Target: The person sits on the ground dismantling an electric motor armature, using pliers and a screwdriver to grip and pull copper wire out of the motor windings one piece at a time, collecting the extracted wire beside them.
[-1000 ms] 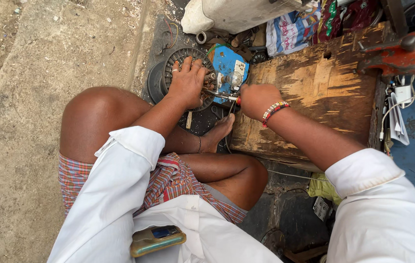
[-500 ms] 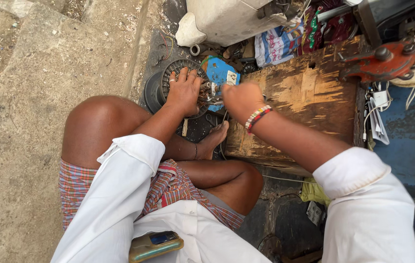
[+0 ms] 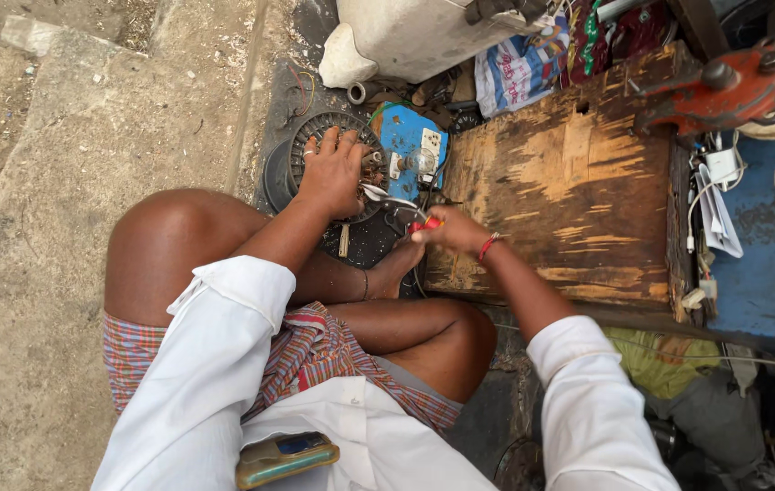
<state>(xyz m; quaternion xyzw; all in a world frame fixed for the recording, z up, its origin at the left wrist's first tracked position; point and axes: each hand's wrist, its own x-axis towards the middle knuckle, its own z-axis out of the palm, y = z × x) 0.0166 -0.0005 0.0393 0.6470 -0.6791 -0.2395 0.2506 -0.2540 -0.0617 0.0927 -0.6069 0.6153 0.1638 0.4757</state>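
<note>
Left hand (image 3: 333,173) clamps down on round dark ribbed motor housing (image 3: 301,150) on the ground by the knee, prob. to steady it; right hand (image 3: 447,232) closed round red-handled pliers (image 3: 401,207), tips reaching twd the windings.

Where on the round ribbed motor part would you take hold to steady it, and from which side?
Grip the round motor part by its bare outer rim on the far left, coming from above. The left hand covers its middle; the right hand brings red-handled pliers in from the right.
</note>
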